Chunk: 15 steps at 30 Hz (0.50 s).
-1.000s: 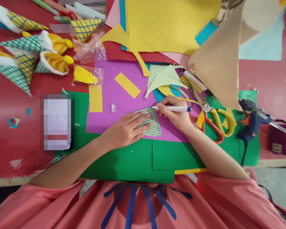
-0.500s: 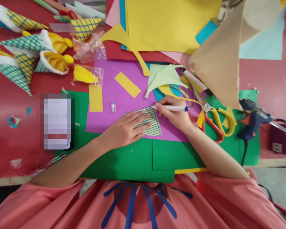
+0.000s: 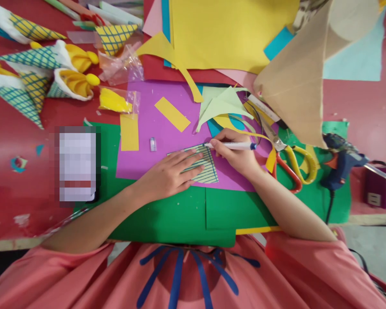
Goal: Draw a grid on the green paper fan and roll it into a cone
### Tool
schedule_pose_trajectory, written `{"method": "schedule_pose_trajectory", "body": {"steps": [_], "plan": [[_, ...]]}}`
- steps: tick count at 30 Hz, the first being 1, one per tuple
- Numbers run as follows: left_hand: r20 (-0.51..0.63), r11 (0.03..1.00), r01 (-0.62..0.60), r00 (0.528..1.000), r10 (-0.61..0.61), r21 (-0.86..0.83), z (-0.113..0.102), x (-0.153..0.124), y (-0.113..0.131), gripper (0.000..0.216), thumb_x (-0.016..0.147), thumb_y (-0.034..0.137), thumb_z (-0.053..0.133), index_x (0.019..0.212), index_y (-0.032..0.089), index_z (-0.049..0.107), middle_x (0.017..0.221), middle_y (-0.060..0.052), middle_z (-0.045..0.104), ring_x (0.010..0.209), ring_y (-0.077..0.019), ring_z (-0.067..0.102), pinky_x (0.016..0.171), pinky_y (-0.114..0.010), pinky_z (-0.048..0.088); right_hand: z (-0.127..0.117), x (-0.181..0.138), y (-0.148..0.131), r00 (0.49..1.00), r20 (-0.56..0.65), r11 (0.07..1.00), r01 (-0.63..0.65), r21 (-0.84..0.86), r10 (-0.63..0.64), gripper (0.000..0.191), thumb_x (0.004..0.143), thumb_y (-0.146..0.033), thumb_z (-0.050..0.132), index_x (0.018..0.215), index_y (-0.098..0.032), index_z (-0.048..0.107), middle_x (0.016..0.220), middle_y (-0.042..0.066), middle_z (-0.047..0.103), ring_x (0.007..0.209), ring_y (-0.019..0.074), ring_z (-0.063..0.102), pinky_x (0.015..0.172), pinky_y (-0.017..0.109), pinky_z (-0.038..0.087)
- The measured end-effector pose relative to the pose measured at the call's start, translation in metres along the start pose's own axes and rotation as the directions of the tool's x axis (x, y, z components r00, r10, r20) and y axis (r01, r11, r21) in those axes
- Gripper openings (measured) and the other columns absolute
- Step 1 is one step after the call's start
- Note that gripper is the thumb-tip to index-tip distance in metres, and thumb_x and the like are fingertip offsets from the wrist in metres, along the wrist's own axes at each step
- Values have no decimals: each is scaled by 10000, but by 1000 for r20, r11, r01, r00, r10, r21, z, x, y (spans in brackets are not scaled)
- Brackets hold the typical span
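Note:
My left hand [image 3: 176,171] lies flat, fingers spread, on a pale green piece of paper or foam [image 3: 209,169] marked with dark blue lines. It covers the piece's left part. In my right hand [image 3: 233,152] is a white marker pen [image 3: 239,146] with a blue end. The pen's tip points left and rests at the piece's upper edge, where blue lines show. Beneath the piece lies a purple sheet [image 3: 141,165], on top of green sheets [image 3: 167,221]. A small clear plastic bit [image 3: 152,144] sits beyond my left fingers.
Scissors [image 3: 281,148] and a glue gun [image 3: 341,165] lie to the right, below a large brown cone [image 3: 296,77]. Decorated cones [image 3: 35,56] are grouped at upper left. A blurred-out rectangle [image 3: 77,163] lies left. Green offcuts [image 3: 223,105] and yellow strips [image 3: 172,114] lie ahead.
My right hand and the marker have shifted very slightly to the right along the piece's upper edge. My left hand stays in place.

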<state>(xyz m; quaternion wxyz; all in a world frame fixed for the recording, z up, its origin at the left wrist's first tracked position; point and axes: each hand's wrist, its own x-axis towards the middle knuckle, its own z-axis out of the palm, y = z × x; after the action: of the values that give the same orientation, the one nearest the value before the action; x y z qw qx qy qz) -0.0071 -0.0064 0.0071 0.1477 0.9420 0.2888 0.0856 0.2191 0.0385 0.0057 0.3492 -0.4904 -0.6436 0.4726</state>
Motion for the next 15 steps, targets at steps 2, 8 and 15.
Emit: {"method": "schedule_pose_trajectory", "body": {"steps": [2,8,15], "plan": [[9,1000,2,1000,-2,4,0,0,0,386,912,233,492,1292,191,538,1429,-101,460,1328,-283,403,1069,-462,385,0,0,-1,1000,14,1000,3,4,-3,215,820,-273,610,643,-159,563,564,-28,534,535,80,465,529,231,355],[8,1000,10,1000,-10,18,1,0,0,391,920,245,480,1306,197,523,1435,-94,456,1334,-274,400,1075,-448,381,-2,0,0,1000,-13,997,-17,78,18,216,812,-254,611,623,-166,556,550,-30,539,516,83,479,513,237,354],[19,998,59,998,-59,22,0,0,0,466,920,312,488,1369,196,451,1467,-118,406,1367,-282,358,1098,-463,350,-1,-1,1,1000,-5,999,0,54,0,223,833,-316,614,680,-157,584,561,-22,579,515,84,510,522,228,390]]}}
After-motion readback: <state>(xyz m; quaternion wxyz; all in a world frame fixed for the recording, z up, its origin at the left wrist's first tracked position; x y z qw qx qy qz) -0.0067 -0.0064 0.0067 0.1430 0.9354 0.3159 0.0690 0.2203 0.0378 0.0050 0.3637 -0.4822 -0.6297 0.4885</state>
